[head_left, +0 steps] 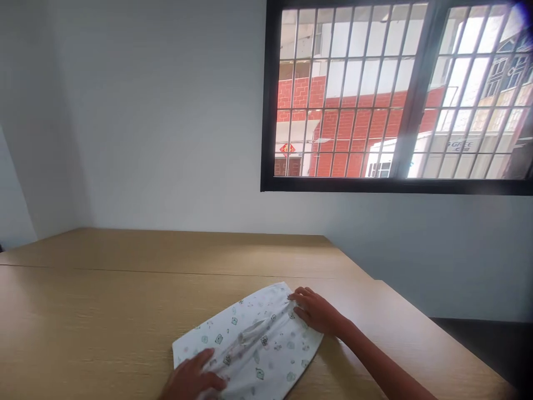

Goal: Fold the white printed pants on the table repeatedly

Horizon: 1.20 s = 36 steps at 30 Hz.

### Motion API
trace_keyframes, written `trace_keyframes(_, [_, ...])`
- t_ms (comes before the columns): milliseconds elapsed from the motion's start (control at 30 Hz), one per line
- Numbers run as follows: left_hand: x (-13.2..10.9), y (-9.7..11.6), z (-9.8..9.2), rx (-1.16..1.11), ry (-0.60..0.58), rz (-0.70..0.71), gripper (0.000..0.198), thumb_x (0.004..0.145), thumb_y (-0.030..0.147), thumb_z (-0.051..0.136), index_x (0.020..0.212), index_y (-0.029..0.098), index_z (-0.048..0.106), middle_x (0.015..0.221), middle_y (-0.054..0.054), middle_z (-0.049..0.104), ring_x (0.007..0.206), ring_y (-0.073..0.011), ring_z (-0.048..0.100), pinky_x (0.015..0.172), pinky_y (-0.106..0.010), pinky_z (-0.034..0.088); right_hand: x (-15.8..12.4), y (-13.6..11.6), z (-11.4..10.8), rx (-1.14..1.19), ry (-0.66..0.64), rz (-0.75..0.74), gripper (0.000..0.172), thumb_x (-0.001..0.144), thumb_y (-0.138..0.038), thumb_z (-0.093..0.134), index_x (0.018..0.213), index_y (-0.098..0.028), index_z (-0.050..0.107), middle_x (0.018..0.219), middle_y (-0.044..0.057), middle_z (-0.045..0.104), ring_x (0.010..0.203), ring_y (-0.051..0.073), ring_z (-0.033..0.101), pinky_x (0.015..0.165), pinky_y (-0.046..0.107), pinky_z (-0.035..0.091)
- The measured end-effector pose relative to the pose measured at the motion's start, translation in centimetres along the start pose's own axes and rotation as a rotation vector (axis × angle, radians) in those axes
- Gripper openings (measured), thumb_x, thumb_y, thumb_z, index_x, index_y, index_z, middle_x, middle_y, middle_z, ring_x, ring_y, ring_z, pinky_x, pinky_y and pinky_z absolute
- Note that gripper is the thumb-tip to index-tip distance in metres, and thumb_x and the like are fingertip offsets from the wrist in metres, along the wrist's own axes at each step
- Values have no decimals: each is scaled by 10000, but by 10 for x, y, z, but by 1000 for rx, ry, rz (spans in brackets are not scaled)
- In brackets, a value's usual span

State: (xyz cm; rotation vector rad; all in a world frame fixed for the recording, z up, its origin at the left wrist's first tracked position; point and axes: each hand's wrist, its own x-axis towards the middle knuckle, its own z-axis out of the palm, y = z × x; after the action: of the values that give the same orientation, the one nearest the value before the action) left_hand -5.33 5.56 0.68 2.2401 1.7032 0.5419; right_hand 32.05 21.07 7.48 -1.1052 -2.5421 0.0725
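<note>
A white cloth (266, 344) printed with small green and grey animal faces lies on the wooden table, slanting from lower left to upper right. Creases run diagonally across its middle. My left hand (194, 375) rests on its lower left part, fingers spread, with the wrist cut off by the bottom edge. At the cloth's upper right end, my right hand (314, 311) touches the fabric from above. Its fingers are slightly bent, and a gap shows between thumb and fingers. The cloth's nearest corner runs out of view at the bottom.
The light wooden table (104, 316) has a seam across it and a stepped edge on the right. Beyond it stands a plain pale wall (166, 122). A barred window with a dark frame (333, 185) is at the upper right.
</note>
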Motion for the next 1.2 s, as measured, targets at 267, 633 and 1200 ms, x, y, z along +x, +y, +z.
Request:
trace_keyframes(267, [-8, -19, -37, -175, 86, -32, 136, 750, 267, 638, 859, 206, 583, 1207, -67, 593, 1243, -268, 478, 1056, -365, 388, -64, -37, -5, 188, 49, -8, 83, 885, -244, 553, 959, -206, 557, 1189, 66, 510, 1110, 217, 480, 950, 370, 447])
trace_keyframes(633, [-30, 3, -103, -521, 227, 58, 317, 955, 509, 505, 922, 194, 504, 834, -3, 487, 743, -138, 458, 665, -207, 402, -89, -55, -81, 778, 131, 56, 397, 938, -520, 583, 823, -164, 453, 715, -12, 394, 613, 108, 369, 535, 222, 305])
trace_keyframes(1200, [40, 82, -7, -118, -11, 31, 447, 907, 375, 472, 1333, 266, 554, 1402, -62, 503, 1318, -271, 418, 1142, -480, 267, -97, -69, -21, 274, -91, 113, 276, 979, -425, 404, 1028, -261, 620, 1067, 71, 613, 978, 232, 604, 843, 367, 517])
